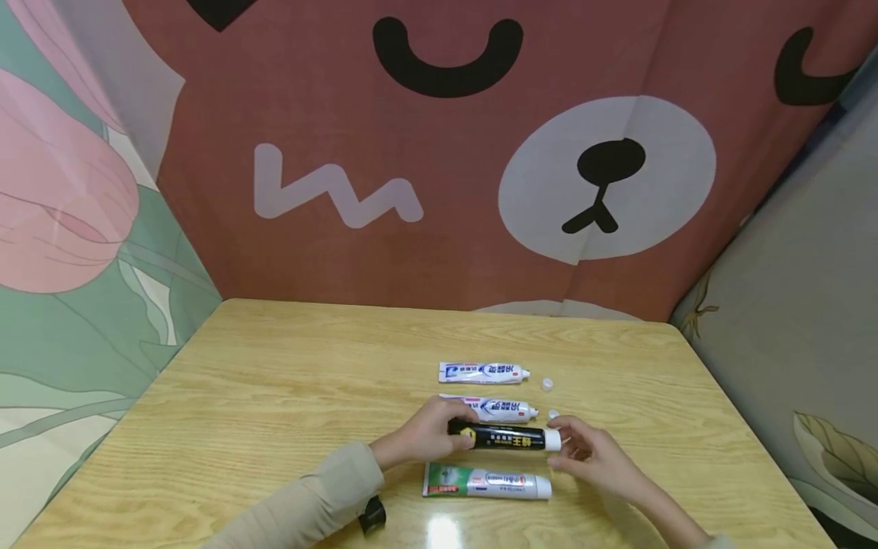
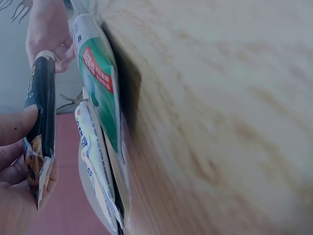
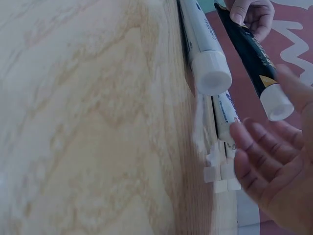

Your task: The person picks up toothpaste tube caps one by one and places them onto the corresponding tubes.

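My left hand [image 1: 427,435] grips a black toothpaste tube [image 1: 511,437] by its crimped end, thumb on top, and holds it above the table. The tube lies level, its white cap [image 3: 278,103] facing right. My right hand [image 1: 598,459] is beside that cap with fingers spread and bent a little; in the right wrist view they stand apart from it. Nearer me, a green and white toothpaste tube [image 1: 488,483] lies capped on the table. Beyond the black tube lie two white and blue toothpaste tubes, one farther back [image 1: 483,373] and one partly hidden [image 1: 506,409], both uncapped.
Two small white caps, one farther back [image 1: 547,384] and one nearer [image 1: 553,414], sit right of the uncapped tubes. A black object [image 1: 373,515] shows by my left sleeve. The wooden table [image 1: 288,366] meets a printed cloth [image 1: 453,259] at the back.
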Demonstrator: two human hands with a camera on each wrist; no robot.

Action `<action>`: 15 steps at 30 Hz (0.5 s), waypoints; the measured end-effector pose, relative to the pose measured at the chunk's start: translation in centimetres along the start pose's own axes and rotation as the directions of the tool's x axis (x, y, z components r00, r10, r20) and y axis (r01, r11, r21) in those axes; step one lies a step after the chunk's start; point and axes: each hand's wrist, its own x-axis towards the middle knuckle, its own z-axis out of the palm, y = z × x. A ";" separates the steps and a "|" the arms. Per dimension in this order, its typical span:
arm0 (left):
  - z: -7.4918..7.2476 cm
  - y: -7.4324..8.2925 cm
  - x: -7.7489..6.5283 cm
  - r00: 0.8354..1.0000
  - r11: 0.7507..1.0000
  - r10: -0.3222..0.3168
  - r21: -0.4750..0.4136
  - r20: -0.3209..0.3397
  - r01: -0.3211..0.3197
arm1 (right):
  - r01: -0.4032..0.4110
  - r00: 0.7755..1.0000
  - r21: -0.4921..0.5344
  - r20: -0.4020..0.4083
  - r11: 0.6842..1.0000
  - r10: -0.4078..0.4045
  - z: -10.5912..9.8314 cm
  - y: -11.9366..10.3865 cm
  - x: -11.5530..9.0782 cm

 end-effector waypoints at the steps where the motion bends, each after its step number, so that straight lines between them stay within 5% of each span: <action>1: 0.0 -0.1 0.0 1.000 1.000 -0.002 -0.001 0.001 0.002 | 0.012 1.000 -0.008 -0.015 1.000 -0.012 0.0 0.0 0.0; 5: 0.0 -0.2 -0.1 1.000 1.000 -0.005 -0.004 0.002 0.005 | -0.017 0.997 -0.062 -0.074 0.998 0.013 0.0 -0.2 0.1; 15: 0.1 -0.6 0.0 1.000 1.000 0.000 -0.008 -0.006 0.000 | -0.067 0.996 -0.039 -0.063 0.997 0.064 0.0 -0.1 0.3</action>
